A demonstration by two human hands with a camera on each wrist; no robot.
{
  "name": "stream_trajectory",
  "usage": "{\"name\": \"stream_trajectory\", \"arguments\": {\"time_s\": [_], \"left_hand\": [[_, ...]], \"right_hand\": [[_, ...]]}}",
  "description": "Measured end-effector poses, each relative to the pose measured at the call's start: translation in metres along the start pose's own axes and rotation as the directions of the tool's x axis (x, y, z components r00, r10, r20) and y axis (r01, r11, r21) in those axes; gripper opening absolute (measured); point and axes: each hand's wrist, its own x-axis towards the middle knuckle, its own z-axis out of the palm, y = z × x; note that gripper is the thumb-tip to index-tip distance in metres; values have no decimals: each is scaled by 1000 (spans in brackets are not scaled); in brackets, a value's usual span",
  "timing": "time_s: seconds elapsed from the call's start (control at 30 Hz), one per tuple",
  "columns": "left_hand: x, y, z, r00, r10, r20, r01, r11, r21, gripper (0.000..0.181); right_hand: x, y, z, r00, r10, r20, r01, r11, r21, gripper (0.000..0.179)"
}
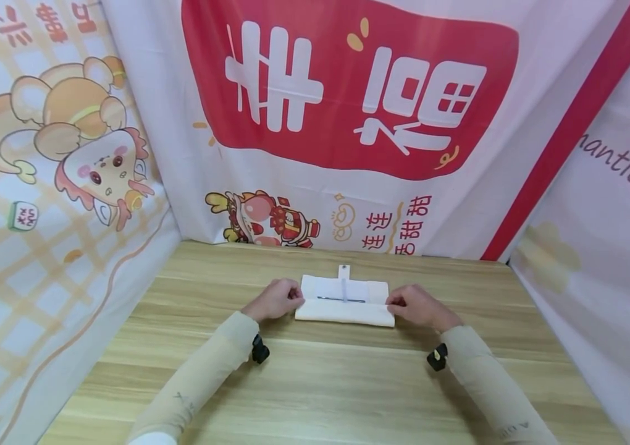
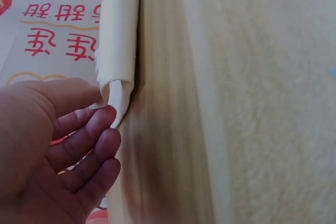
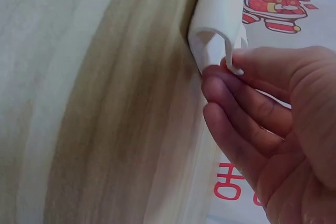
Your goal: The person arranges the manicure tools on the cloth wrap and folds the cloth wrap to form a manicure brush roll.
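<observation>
On the table in front of me lies a white fold-over case (image 1: 344, 314), with its near edge curled over toward the far side. A narrow strap (image 1: 344, 271) with a small dark dot sticks out from its far edge. Across the inner panel runs a thin dark line, partly crossed by the pale band of the strap. My left hand (image 1: 280, 299) pinches the left end of the folded edge between thumb and fingertips. At the opposite end, my right hand (image 1: 417, 306) pinches the edge likewise. Both wrist views show the white flap (image 2: 118, 30) bent into an open curl.
The wood-grain table (image 1: 337, 383) stretches toward me and to both sides. Behind it hangs a printed cloth (image 1: 454, 216) with red and white figures. A patterned cloth (image 1: 142, 266) stands along the left side, and another pale cloth (image 1: 587, 309) along the right.
</observation>
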Motion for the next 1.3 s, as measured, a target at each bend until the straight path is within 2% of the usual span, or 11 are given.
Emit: {"name": "stream_trajectory", "arguments": {"time_s": [0.17,0.33,0.43,0.53,0.6,0.73,0.93,1.07,1.17,1.3], "left_hand": [[4,1,6,1000,16,-14,-15,997,72,12],[6,3,11,999,31,-23,-28,991,132,14],[7,5,12,997,68,-45,-60,985,160,14],[7,5,11,989,142,-50,-131,975,179,12],[6,5,9,981,189,-34,-180,966,185,11],[2,3,6,974,223,47,-228,956,185,8],[-7,7,-1,960,230,159,-263,937,232,33],[-9,9,-1,954,244,175,-284,920,269,33],[-7,7,0,953,253,168,-292,913,283,29],[-6,6,-3,947,272,173,-311,913,266,26]], "right_hand": [[3,-2,4,1000,20,7,-20,999,-32,8],[2,-4,8,999,27,-27,-29,996,-90,11],[3,-6,9,997,-2,-74,-6,995,-105,10],[5,-8,9,993,-59,-100,47,993,-111,8],[5,-10,9,992,-90,-93,79,990,-116,7],[2,-12,6,991,-127,-42,119,981,-150,8],[-9,-19,-1,992,-100,73,109,986,-130,16],[-15,-24,0,990,-92,109,111,978,-179,29],[-17,-26,3,993,-82,83,99,972,-215,32],[-16,-24,6,997,-51,53,61,977,-206,31]]}}
